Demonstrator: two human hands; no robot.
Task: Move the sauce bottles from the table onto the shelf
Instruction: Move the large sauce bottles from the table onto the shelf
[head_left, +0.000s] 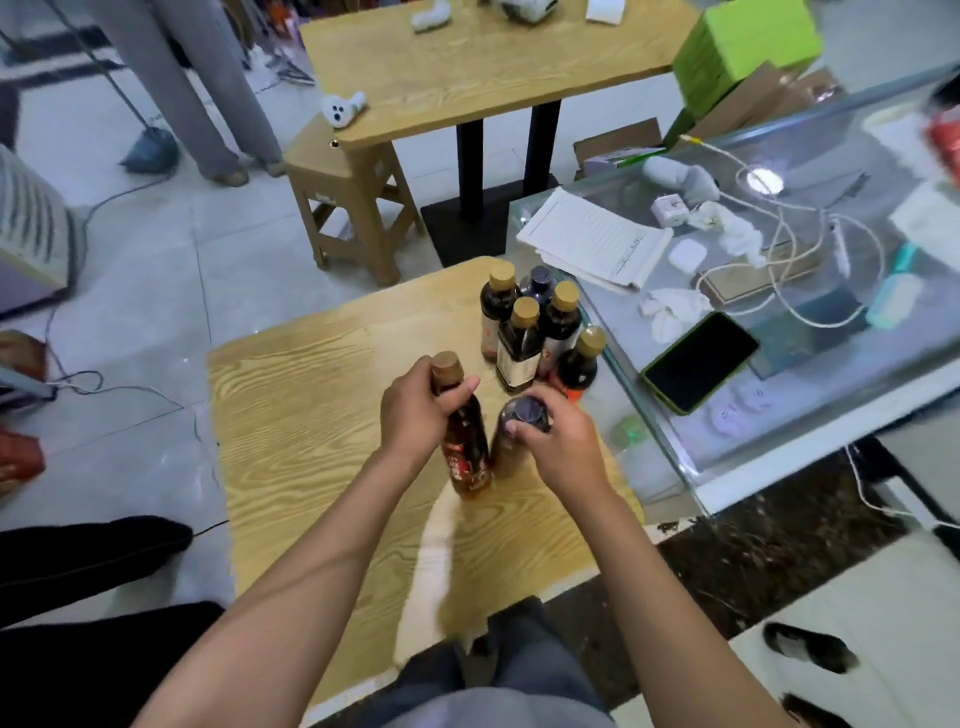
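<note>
My left hand (415, 410) grips the neck of a brown sauce bottle with a tan cap and red label (467, 457). Right beside it, my right hand (561, 441) holds the top of a dark bottle with a dark purple cap (511, 447). Both bottles are over the middle of the wooden table (301, 415) and nearly touch each other. Several more sauce bottles (535, 332) stand clustered at the table's far right corner, most with tan caps, one with a dark cap.
A glass counter (779, 415) adjoins the table on the right, holding a phone (698, 361), papers (592, 244), cables and tissues. A wooden stool (353, 197) and a second table (467, 73) stand beyond. A person's legs (208, 104) are at far left.
</note>
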